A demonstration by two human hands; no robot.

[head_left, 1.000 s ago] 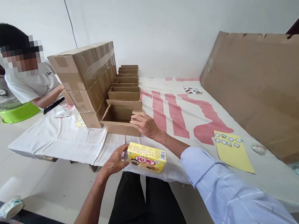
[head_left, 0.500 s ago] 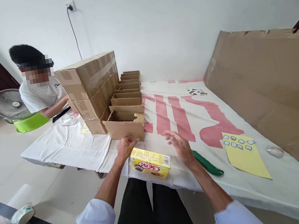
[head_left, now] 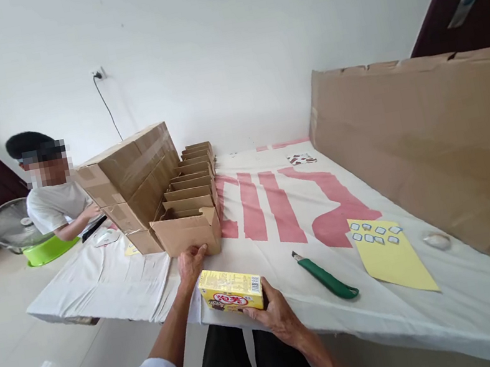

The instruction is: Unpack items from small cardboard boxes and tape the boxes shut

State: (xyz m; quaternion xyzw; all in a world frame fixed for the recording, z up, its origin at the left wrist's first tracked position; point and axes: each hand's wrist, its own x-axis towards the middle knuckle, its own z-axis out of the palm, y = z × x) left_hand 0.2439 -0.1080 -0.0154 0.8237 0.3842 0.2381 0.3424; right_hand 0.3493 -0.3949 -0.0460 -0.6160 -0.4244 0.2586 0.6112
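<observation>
Firstly, at the far left, a fan [head_left: 10, 225] stood behind a green basin [head_left: 50, 249], and a co-worker in a white top [head_left: 57, 207] sat just right of them. Next came a stack of taped cartons [head_left: 129, 172], three high, on the cloth-covered tabletop [head_left: 285, 277]. Beside it ran a row of untaped cartons, the nearest open carton [head_left: 187, 231] facing me with its flap edges up. The left hand [head_left: 191, 262] touched the lower front of that carton, fingers bent; whether it gripped, I could not tell. The yellow box [head_left: 230, 290] lay at the tabletop's near edge, its right end gripped by the right hand [head_left: 277, 314], thumb in front. Further right lay a green cutter knife [head_left: 328, 276], then a yellow sheet [head_left: 391, 262] bearing pale squares, and a large cardboard panel [head_left: 419, 146] stood beyond.
</observation>
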